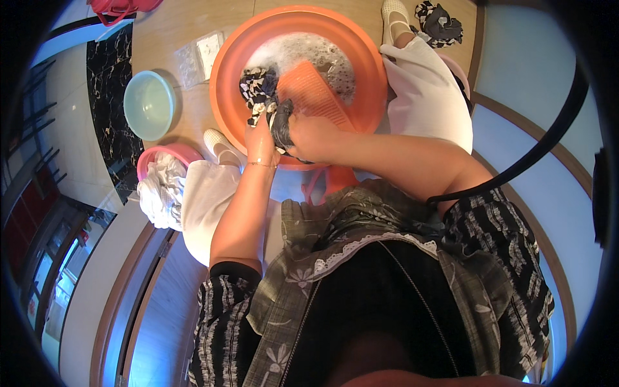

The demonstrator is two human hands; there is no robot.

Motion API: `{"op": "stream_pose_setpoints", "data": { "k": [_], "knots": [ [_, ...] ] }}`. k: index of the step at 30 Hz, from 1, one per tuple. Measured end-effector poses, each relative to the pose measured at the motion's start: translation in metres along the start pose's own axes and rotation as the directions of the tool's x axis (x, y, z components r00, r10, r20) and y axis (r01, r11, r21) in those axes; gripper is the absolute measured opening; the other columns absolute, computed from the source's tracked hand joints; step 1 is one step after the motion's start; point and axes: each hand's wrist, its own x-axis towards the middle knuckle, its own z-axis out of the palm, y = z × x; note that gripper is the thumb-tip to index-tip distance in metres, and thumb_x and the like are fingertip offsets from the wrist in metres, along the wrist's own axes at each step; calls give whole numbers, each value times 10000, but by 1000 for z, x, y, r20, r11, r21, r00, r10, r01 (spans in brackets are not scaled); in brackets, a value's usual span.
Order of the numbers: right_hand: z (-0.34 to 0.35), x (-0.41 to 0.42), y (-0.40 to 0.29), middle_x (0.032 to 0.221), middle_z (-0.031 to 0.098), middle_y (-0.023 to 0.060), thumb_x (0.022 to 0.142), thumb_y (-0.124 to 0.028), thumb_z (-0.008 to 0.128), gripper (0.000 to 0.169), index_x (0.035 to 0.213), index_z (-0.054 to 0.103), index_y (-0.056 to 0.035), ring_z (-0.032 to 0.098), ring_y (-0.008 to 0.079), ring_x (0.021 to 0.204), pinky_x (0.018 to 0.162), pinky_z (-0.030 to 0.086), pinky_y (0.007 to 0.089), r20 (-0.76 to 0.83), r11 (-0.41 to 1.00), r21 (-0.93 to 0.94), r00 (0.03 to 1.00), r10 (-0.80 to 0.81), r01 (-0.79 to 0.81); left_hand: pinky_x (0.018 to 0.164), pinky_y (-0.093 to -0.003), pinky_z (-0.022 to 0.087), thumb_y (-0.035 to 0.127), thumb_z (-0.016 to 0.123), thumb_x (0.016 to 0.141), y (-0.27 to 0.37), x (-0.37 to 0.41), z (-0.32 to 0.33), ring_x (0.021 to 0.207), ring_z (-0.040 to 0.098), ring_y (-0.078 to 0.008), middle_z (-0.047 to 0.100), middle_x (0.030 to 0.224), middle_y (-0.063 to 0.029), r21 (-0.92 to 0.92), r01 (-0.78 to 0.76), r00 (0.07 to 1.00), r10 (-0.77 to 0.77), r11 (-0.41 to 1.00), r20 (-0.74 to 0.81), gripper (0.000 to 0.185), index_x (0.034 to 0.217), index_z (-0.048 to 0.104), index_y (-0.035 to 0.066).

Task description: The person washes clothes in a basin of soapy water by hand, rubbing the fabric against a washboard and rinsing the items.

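Note:
A large orange plastic basin (pixel 227 58) on the floor before me holds foamy, soapy water (pixel 314 41). An orange ribbed washboard (pixel 309 92) leans in it, its lower end in the suds. Over the basin's near side I hold a wet, bunched garment (pixel 257 88) with a black-and-white pattern and a dark grey part. My left hand (pixel 261 138) grips the patterned side, fingers partly hidden by the cloth. Just to its right, my right hand (pixel 312 138) is closed on the grey part, close to the washboard's near end.
To the left stand a pale green basin (pixel 149 105) and a pink basin (pixel 186 152) heaped with white cloth (pixel 162 191). A clear flat packet (pixel 199 57) lies nearby. Dark patterned cloth (pixel 440 24) is on the floor at upper right; a red bag (pixel 116 7) is at upper left.

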Motion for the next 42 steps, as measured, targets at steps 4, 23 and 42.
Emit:
{"op": "stream_pose_setpoints", "data": {
  "k": [4,23,42],
  "knots": [
    [36,29,35,1096,536,278,658,-307,734,726,1174,410,90,576,391,997,858,476,430,-120,976,202,991,-61,84,693,-319,543,118,523,899,3,7,-5,821,653,-197,642,969,-98,-85,41,998,-36,996,58,248,1093,559,-33],
    [-40,9,-12,1147,590,89,783,-235,697,564,1261,468,-40,585,179,1022,891,481,329,406,0,907,871,-277,-422,1011,-435,403,619,374,901,44,-4,-33,1150,528,-294,535,1266,-161,-436,128,958,3,891,288,696,1282,484,46],
    [21,15,-2,1003,614,260,722,-242,645,590,1239,453,-32,605,397,952,829,480,419,-146,773,625,989,-15,104,620,-277,492,273,521,910,21,-8,-21,680,597,-151,618,803,-73,81,-88,988,98,993,-120,285,923,585,-4]
  ]
}}
